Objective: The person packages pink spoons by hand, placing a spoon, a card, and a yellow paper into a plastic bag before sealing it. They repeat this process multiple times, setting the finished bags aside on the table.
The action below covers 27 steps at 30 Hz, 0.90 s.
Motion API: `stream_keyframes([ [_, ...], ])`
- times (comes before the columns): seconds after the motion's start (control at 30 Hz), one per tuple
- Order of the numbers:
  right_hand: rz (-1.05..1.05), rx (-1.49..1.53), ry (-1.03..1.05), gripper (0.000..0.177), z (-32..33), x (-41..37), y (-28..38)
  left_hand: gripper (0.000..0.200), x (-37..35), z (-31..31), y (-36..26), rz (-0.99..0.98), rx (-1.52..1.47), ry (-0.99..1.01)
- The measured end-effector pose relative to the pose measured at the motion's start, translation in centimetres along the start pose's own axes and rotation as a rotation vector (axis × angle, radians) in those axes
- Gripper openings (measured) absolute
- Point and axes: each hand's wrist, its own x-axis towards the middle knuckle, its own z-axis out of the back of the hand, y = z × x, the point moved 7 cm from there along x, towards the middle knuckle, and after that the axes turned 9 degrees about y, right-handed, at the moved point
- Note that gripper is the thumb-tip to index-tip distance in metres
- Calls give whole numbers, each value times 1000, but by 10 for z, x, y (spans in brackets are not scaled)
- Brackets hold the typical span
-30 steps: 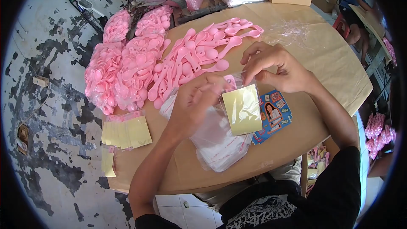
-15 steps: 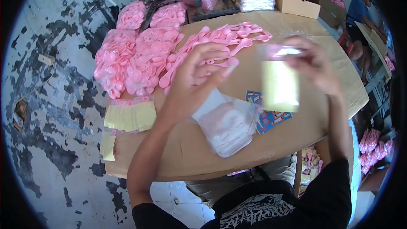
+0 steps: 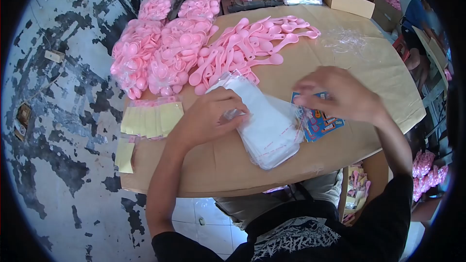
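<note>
My left hand (image 3: pixel 208 119) is closed at the left edge of a stack of clear plastic bags (image 3: pixel 272 126), with a crumpled bit of clear plastic (image 3: pixel 233 113) pinched between thumb and fingers. Slightly blurred, my right hand (image 3: pixel 342 94) hovers over blue printed cards (image 3: pixel 323 123) beside the bags. Its fingers are apart and nothing shows between them. A heap of loose pink spoons (image 3: pixel 242 46) lies beyond my left hand. To the left of that hand are packs with pale yellow cards (image 3: pixel 151 118), lying in a row, and another single pack (image 3: pixel 125 157).
Large clear bags of pink spoons (image 3: pixel 177 53) stand at the table's back left. Thin plastic scraps (image 3: pixel 344 41) lie at the right. An open carton (image 3: pixel 352 0) stands behind; a box of packs (image 3: pixel 358 189) sits below the front edge. Another person (image 3: pixel 415 24) is at far right.
The yellow-carded pack is gone from my right hand, which is now lower, over the blue cards. My left hand has come down onto the bags and closed on plastic. The view has shifted slightly.
</note>
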Motion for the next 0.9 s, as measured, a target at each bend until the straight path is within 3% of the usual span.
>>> stream_keyframes([
  [0.03,35,-79,1,27,-12,15,1,14,-1,0,1,-4,-11,3],
  [0.13,-145,86,294,28,-41,50,-8,13,-1,0,2,-29,-14,3],
  [0.23,-64,330,267,33,-46,58,-12,12,-2,2,0,-56,11,-29],
  [0.3,-48,333,260,31,-44,58,-11,14,-1,7,-6,-80,38,-88],
  [0.53,-75,208,239,17,-41,53,-14,12,0,-2,-5,-90,1,15],
  [0.63,45,291,77,19,-32,48,-15,11,1,-1,-6,-91,-30,-24],
  [0.73,-8,381,87,18,-26,46,-17,11,2,-2,-7,-100,-24,-29],
  [0.83,-66,278,92,17,-23,43,-22,11,1,-3,-7,-96,-5,-25],
  [0.9,-6,199,-88,18,-2,37,-31,12,0,-3,-7,-84,9,-12],
])
